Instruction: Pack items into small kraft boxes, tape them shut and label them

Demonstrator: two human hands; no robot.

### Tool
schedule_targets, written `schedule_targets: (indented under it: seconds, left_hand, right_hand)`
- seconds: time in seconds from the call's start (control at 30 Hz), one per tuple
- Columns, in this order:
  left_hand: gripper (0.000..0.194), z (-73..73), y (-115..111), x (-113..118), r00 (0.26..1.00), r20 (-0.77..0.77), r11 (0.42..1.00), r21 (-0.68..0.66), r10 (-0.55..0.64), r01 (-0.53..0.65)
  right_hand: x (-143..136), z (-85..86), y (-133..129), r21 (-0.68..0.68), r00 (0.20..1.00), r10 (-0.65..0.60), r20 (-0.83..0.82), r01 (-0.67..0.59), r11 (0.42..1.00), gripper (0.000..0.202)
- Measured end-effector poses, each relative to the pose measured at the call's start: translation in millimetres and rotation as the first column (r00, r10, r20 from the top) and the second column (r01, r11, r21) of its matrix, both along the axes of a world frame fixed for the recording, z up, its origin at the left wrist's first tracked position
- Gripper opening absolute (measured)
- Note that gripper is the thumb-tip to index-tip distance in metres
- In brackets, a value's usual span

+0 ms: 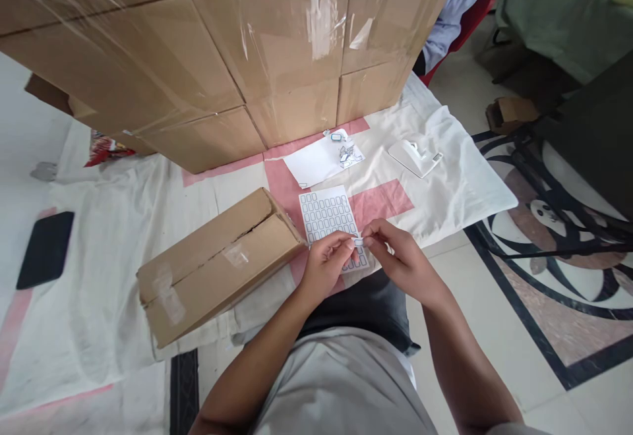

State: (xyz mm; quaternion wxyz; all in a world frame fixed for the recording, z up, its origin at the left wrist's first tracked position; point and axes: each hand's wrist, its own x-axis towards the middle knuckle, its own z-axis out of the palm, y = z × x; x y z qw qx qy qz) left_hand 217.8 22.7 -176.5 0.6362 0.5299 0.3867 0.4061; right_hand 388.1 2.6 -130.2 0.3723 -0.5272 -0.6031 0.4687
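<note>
My left hand [328, 258] and my right hand [394, 250] meet over the near edge of the table. Between their pinched fingertips is a small white sticker [358, 242] with a dark outline, gripped from both sides. Beneath my hands lies a white sheet of stickers [324, 213], printed with rows of small rounded rectangles. Behind it rests a blank white paper [311, 163], with small crumpled scraps [349, 153] on its right part. To the left of my hands sits a closed, taped cardboard box [217, 260].
Large stacked cartons [291, 39] wrapped in film stand along the back. A black phone [45, 250] lies far left, and a white plastic piece [414, 158] lies at right. A red packet [106, 148] is beside the cartons. A person's sleeve [459, 6] shows behind them.
</note>
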Motion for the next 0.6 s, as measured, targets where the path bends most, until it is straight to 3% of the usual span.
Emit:
schedule_targets:
  seconds: [0.2,0.4,0.6]
  left_hand:
    - [0.029,8.5,-7,-3,0.997,-0.078,0.998,0.067,0.011,-0.005]
    - [0.027,14.8,-11,-8,0.99,-0.136,0.991,0.134,0.022,-0.004]
    - [0.026,25.2,-12,-10,0.975,-0.224,0.974,0.22,-0.004,0.055]
  right_hand:
    - [4,6.8,-6,-0.323,0.953,-0.109,-0.282,0.013,0.946,0.022]
    - [6,7.8,-10,-0.293,0.945,-0.136,-0.296,0.046,0.955,0.02]
    - [6,13.7,-14,-0.267,0.969,0.034,-0.245,-0.101,0.958,0.024]
